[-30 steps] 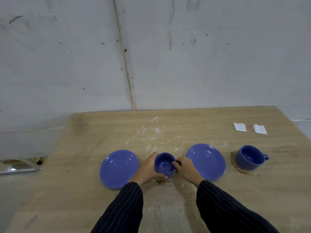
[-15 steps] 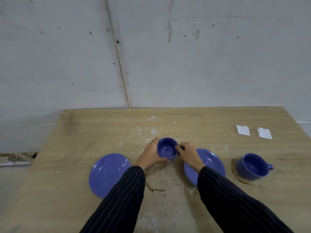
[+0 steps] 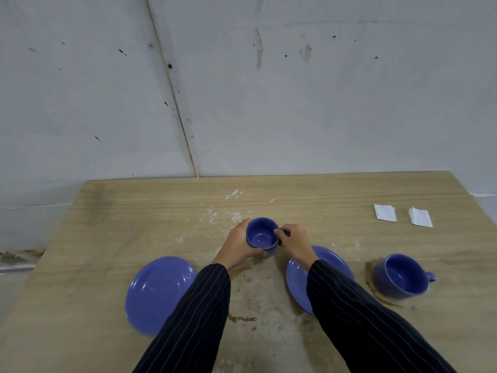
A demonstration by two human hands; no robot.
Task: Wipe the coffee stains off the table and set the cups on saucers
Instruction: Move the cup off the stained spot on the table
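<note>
Presently both hands — left hand [image 3: 238, 244], right hand [image 3: 295, 242] — clasp the cup [image 3: 262, 237], held above the counter [image 3: 134, 211]; next it wants lowering onto the right saucer [image 3: 329, 261] — level. Coffee stains [image 3: 242, 318] remain unwiped.

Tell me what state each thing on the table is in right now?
Held cup: upright, gripped by both hands.
Left hand: wrapped round the cup.
Right hand: pinching its handle.
Second cup: upright, standing in a coffee ring.
Both saucers: bare.
Napkins: folded, untouched.
</note>
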